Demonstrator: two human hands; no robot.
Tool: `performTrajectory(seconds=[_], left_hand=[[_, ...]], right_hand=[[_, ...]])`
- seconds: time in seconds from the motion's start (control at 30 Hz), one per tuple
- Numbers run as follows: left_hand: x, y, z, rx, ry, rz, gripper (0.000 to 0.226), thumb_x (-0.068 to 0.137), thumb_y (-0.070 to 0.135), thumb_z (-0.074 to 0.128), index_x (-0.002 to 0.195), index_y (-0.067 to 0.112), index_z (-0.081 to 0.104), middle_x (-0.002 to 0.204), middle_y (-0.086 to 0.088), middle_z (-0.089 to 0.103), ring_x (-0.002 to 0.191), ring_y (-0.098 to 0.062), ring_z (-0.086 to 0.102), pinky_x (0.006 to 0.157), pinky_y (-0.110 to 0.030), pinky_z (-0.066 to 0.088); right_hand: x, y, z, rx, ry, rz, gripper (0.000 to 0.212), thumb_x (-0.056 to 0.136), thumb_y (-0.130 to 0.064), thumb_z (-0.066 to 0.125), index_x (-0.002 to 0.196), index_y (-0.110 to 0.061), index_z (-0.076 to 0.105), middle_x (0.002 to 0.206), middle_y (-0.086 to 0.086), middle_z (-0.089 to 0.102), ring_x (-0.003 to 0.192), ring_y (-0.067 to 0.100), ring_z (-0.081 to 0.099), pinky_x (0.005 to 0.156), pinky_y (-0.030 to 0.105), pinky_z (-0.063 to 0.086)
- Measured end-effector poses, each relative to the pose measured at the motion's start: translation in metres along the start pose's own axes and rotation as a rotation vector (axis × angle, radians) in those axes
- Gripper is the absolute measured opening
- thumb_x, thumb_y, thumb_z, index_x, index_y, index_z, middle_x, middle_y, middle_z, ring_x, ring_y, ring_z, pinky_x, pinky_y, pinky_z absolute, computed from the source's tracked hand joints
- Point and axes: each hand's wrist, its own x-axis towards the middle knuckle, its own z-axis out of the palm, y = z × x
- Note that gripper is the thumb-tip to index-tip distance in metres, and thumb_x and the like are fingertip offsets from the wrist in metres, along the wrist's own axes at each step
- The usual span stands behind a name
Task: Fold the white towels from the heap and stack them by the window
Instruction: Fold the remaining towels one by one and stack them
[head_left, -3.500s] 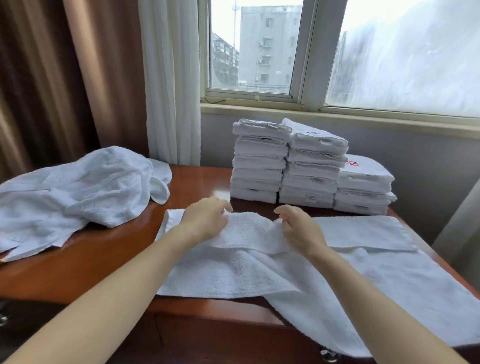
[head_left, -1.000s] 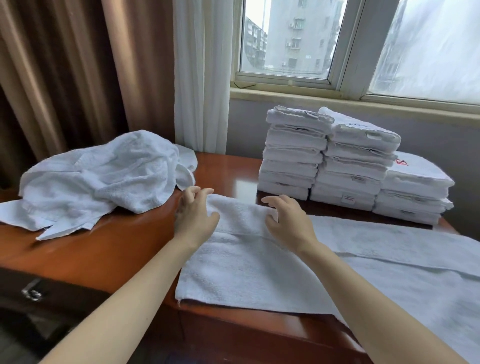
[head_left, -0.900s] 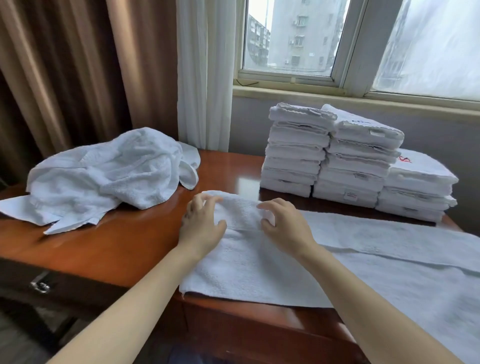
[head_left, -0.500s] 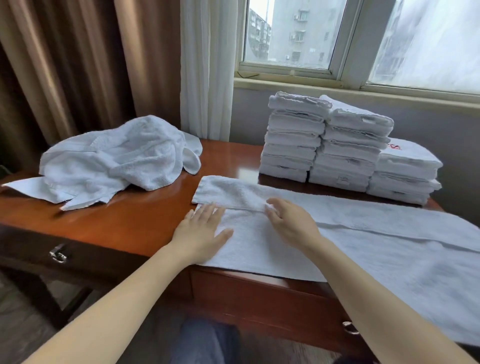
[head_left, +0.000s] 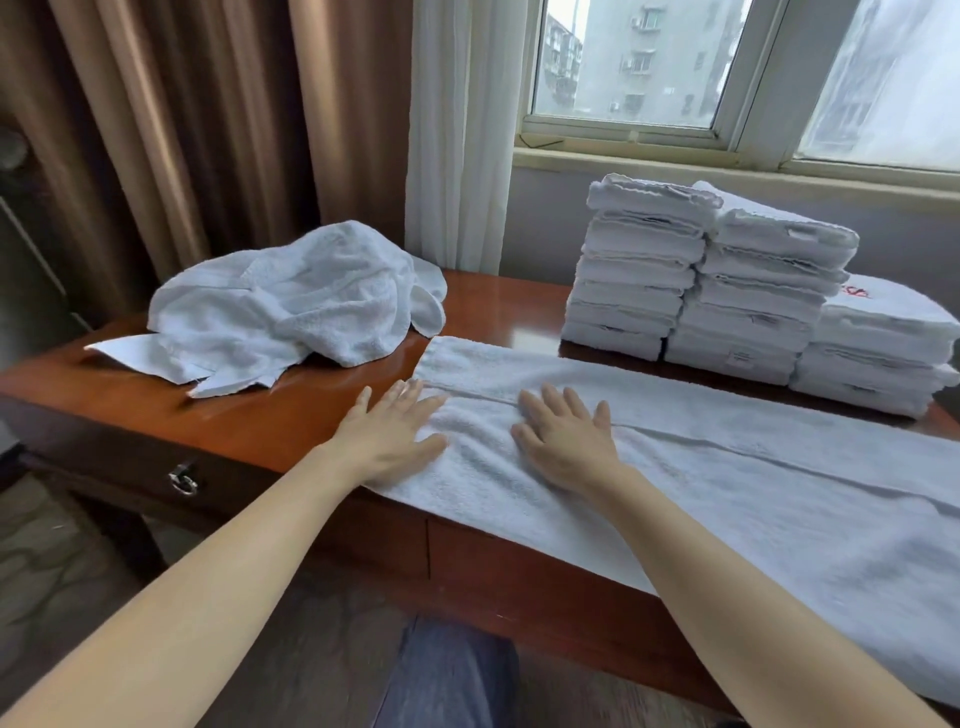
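A long white towel (head_left: 727, 483) lies across the wooden table (head_left: 291, 415), its far edge folded over lengthwise; its right part hangs past the front edge. My left hand (head_left: 389, 436) lies flat with straight fingers on the towel's left end. My right hand (head_left: 566, 441) presses flat on the towel just right of it, fingertips at the fold line. A heap of crumpled white towels (head_left: 291, 306) sits at the table's left. Three stacks of folded white towels (head_left: 737, 291) stand at the back right under the window.
Brown curtains (head_left: 182, 130) and a white sheer curtain (head_left: 457, 130) hang behind the table. The window sill (head_left: 727, 166) runs above the stacks. A drawer with a metal handle (head_left: 183, 480) is in the table's front. My knee shows below the table edge.
Both hands let go of the folded edge, opened flat and slid back toward me over the towel. The view has shifted left and down.
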Motion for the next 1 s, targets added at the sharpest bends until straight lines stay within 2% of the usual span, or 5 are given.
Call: performTrajectory(seconds=[0.23, 0.33, 0.57, 0.77, 1.0], left_hand=[[0.006, -0.001, -0.016, 0.060, -0.132, -0.138, 0.086, 0.086, 0.081, 0.008, 0.156, 0.034, -0.010, 0.164, -0.006, -0.017, 0.151, -0.021, -0.015, 0.120, -0.052, -0.011], [0.013, -0.003, -0.034, 0.191, -0.239, -0.192, 0.094, 0.085, 0.083, 0.015, 0.158, 0.026, 0.002, 0.165, -0.013, -0.003, 0.152, -0.026, -0.008, 0.120, -0.054, -0.010], [0.056, 0.024, -0.038, -0.054, 0.260, -0.025, 0.050, 0.094, 0.023, 0.049, 0.143, 0.027, 0.040, 0.143, 0.002, 0.042, 0.130, -0.020, 0.043, 0.097, -0.037, 0.041], [0.084, 0.014, -0.024, -0.216, 0.383, -0.019, 0.046, 0.096, 0.009, 0.043, 0.134, 0.031, 0.058, 0.137, 0.009, 0.057, 0.123, -0.016, 0.053, 0.095, -0.033, 0.044], [0.084, 0.010, -0.031, -0.165, 0.615, 0.024, 0.033, 0.091, 0.000, 0.050, 0.103, 0.016, 0.077, 0.114, -0.009, 0.071, 0.100, -0.034, 0.066, 0.076, -0.041, 0.052]], right_hand=[[0.030, 0.000, 0.001, -0.042, -0.048, 0.045, 0.060, 0.099, -0.054, 0.026, 0.155, -0.037, 0.017, 0.166, -0.001, 0.007, 0.152, 0.022, 0.001, 0.119, 0.057, -0.004], [0.037, 0.002, -0.005, -0.021, 0.067, 0.033, 0.045, 0.091, -0.051, 0.043, 0.132, -0.036, 0.051, 0.147, 0.000, 0.046, 0.139, 0.024, 0.034, 0.108, 0.046, 0.024], [0.056, 0.009, -0.025, 0.009, 0.186, 0.036, 0.029, 0.092, -0.036, 0.053, 0.119, -0.034, 0.063, 0.116, -0.010, 0.064, 0.111, 0.017, 0.058, 0.078, 0.030, 0.045], [0.062, 0.021, -0.034, -0.082, 0.123, -0.027, 0.037, 0.081, -0.009, 0.059, 0.114, -0.025, 0.065, 0.111, -0.005, 0.065, 0.099, 0.023, 0.061, 0.061, 0.027, 0.037], [0.047, 0.034, -0.047, -0.066, 0.427, -0.146, 0.026, 0.080, -0.006, 0.054, 0.095, -0.018, 0.073, 0.096, -0.004, 0.066, 0.094, 0.021, 0.059, 0.061, 0.029, 0.043]])
